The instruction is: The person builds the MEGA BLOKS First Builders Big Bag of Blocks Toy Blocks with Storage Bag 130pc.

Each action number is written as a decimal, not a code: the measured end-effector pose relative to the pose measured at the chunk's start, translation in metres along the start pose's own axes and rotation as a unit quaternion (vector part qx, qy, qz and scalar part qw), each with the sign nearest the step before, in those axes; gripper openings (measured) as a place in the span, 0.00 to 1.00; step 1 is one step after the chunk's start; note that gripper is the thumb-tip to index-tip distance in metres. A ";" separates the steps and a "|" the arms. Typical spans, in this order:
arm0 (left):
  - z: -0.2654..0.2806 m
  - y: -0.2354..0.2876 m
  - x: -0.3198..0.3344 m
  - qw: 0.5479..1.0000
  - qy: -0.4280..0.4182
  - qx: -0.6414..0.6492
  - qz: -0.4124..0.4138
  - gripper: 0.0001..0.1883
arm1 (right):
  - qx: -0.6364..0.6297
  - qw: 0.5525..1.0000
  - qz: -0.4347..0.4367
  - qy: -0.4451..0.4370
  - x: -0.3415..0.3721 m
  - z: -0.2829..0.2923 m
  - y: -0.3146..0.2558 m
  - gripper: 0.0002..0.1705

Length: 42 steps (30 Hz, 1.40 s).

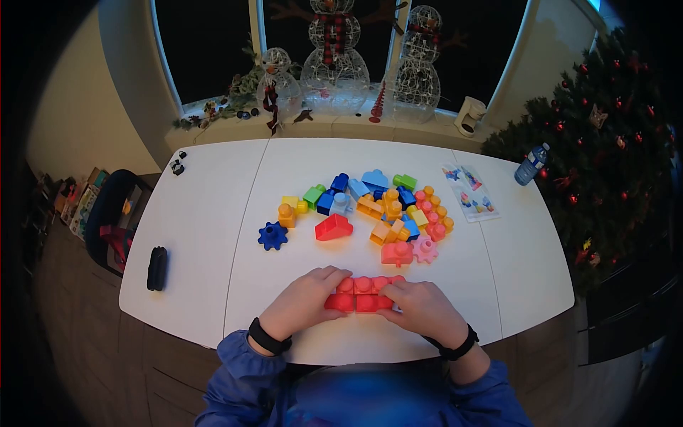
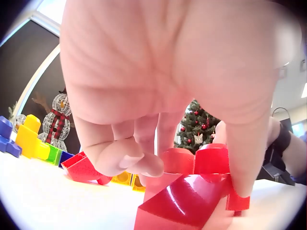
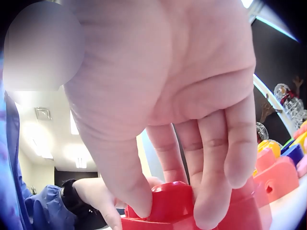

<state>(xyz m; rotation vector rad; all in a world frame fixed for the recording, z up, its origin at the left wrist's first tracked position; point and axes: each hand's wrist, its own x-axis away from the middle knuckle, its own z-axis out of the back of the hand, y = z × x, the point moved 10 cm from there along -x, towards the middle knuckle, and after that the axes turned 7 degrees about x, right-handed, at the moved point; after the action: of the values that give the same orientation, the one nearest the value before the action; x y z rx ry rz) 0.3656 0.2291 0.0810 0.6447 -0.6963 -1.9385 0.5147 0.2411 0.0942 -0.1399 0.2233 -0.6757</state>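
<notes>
Your left hand (image 1: 304,299) and right hand (image 1: 429,311) pinch the red blocks (image 1: 368,303) between them; that join looks made, or nearly; the coloured blocks (image 1: 368,207) beyond your hands lie apart, not yet added.

Red blocks (image 1: 364,286), dark-blue gear (image 1: 272,236), pink gear (image 1: 425,249), white table (image 1: 192,249); the distant scarf (image 1: 334,39) seems red-and-black checked.

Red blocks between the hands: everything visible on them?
The red blocks look like glossy plastic: at least two, side by side, with a visible seam. Rounded studs line the far side in the head view; the left wrist view shows a shiny sloped face. The row runs crosswise at the near side of the table. The left hand grips its left end, the right hand its right. Whether they are locked together is unclear.
</notes>
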 end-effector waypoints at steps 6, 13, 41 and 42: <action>0.002 -0.001 -0.001 1.000 0.006 -0.011 -0.008 0.38 | 0.007 1.000 -0.018 0.007 0.000 0.002 0.002 0.20; 0.066 -0.021 -0.041 0.987 0.153 -0.044 -0.014 0.31 | -0.078 0.990 -0.043 0.112 0.005 0.041 0.015 0.17; 0.029 0.024 -0.012 0.971 0.095 0.219 -0.018 0.32 | -0.237 0.950 -0.063 0.191 0.008 0.068 0.028 0.22; 0.030 0.025 -0.010 0.977 0.085 0.194 -0.008 0.34 | -0.222 0.954 -0.068 0.191 0.012 0.076 0.031 0.22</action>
<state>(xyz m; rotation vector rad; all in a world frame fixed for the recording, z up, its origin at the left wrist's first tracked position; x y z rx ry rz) 0.3642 0.2346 0.1214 1.0439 -0.9719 -1.7491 0.5613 0.2614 0.1594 -0.4601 0.7450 -0.7784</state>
